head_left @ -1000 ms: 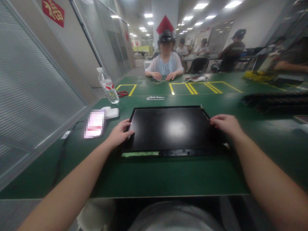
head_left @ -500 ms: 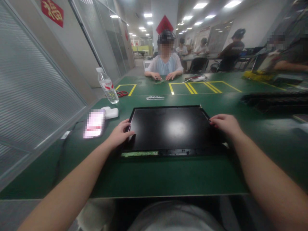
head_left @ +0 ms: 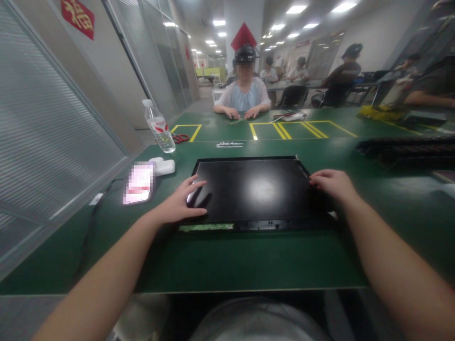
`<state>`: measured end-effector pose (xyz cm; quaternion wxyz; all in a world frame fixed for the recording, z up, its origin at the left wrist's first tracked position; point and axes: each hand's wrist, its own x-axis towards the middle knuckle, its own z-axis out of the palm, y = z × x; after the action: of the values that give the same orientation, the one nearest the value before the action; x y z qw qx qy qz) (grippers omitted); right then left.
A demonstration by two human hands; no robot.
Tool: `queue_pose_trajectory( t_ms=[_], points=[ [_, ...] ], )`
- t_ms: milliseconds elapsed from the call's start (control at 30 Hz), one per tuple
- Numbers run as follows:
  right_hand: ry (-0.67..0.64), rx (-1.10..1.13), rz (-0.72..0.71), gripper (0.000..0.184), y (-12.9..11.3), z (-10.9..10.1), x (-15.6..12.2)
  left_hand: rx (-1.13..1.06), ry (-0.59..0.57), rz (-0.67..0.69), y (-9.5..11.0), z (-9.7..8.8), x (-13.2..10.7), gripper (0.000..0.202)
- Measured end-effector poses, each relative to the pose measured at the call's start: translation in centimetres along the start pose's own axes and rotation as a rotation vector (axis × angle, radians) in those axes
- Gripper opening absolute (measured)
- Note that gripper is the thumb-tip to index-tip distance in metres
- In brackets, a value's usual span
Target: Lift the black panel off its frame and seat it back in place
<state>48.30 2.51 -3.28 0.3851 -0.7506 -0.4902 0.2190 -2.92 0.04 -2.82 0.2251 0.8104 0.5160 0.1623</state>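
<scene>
A black LCD screen panel (head_left: 234,194) lies flat on the green table before me, glare shining on its glossy face. Along its near edge runs a green circuit-board strip (head_left: 206,227). My left hand (head_left: 181,201) is over the panel's left side, thumb and fingers spread apart; whether the fingertips touch the surface I cannot tell. At the far right corner, my right hand (head_left: 334,183) pinches the panel's right edge between thumb and fingers.
Left of the panel are a lit phone (head_left: 139,183), a white case (head_left: 164,166), a water bottle (head_left: 159,128) and red-handled scissors (head_left: 181,138). Small white pieces (head_left: 229,144) lie beyond it. A person (head_left: 244,92) sits opposite. Dark parts (head_left: 398,147) lie at right.
My left hand has let go of the panel's left edge and shifted inward over the screen, its fingers spreading. My right hand and the panel stay where they were.
</scene>
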Motion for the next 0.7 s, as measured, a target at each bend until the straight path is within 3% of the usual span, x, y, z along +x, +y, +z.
queue_pose_trajectory(
  t_ms=[167, 367, 700],
  points=[
    [-0.014, -0.181, -0.034, 0.012, -0.7, -0.2, -0.4, 0.089, -0.070, 0.062, 0.0, -0.8, -0.6, 0.093],
    [-0.025, -0.246, -0.067, 0.014, -1.3, -0.3, -0.8, 0.070, -0.161, 0.133, 0.0, -1.8, -0.9, 0.088],
    [-0.001, -0.298, -0.082, 0.015, -1.8, -0.3, -1.2, 0.015, -0.148, 0.228, 0.3, -1.7, -0.9, 0.079]
  ],
)
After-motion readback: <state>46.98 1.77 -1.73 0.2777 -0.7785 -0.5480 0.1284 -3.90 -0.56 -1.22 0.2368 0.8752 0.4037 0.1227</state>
